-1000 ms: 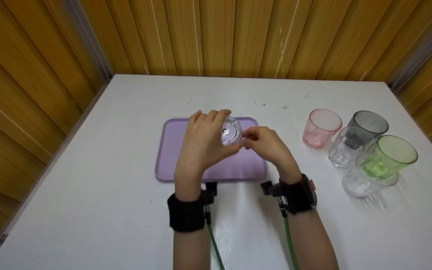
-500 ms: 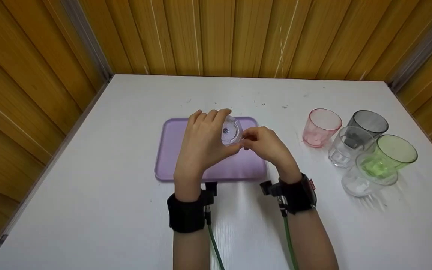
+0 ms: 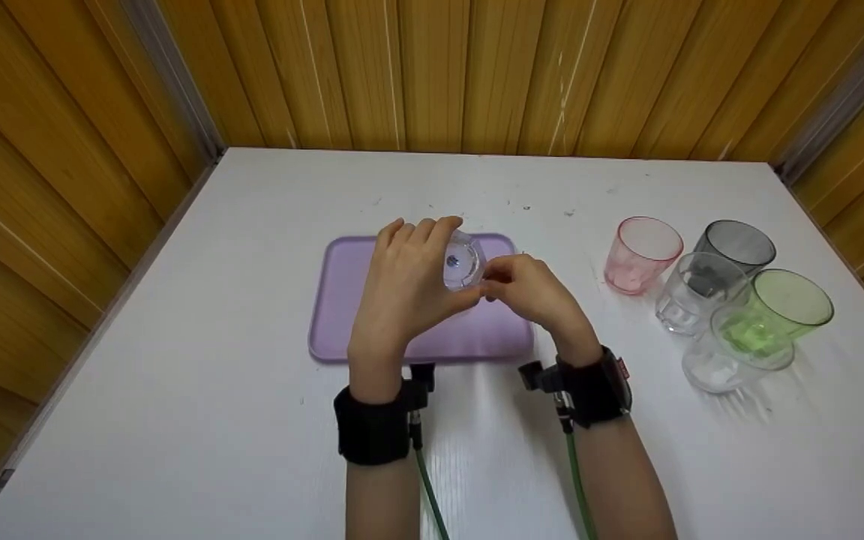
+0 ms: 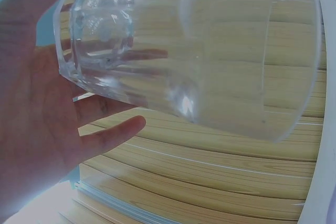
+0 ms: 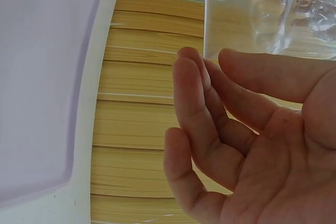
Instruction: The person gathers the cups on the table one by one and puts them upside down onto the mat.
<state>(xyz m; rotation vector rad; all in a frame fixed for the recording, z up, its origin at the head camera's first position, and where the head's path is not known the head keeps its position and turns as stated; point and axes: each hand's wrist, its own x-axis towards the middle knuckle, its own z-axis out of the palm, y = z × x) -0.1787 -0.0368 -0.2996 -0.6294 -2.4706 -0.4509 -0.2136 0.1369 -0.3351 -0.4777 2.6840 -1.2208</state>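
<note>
A clear drinking glass (image 3: 462,262) is held upside down above the lilac tray (image 3: 469,337), its faceted base up and its rim down. My left hand (image 3: 402,289) grips it near the base, fingers on the far side and thumb on the near side. In the left wrist view the see-through glass (image 4: 210,51) appears sideways, its base near the palm. My right hand (image 3: 533,289) is at the glass's right side, where thumb and forefinger pinch the edge of the rim. The right wrist view shows its other fingers (image 5: 191,95) loosely bent.
On the right of the white table (image 3: 177,375) stand several tumblers: a pink one (image 3: 638,262), a grey one (image 3: 739,247), a green one (image 3: 792,307) and two clear ones, one (image 3: 691,304) behind the other (image 3: 724,367). Wood-patterned panels (image 3: 432,75) enclose the back and sides.
The glass has turned slightly between the hands; the pattern on its base looks different from one second ago. Both hands stay in nearly the same place.
</note>
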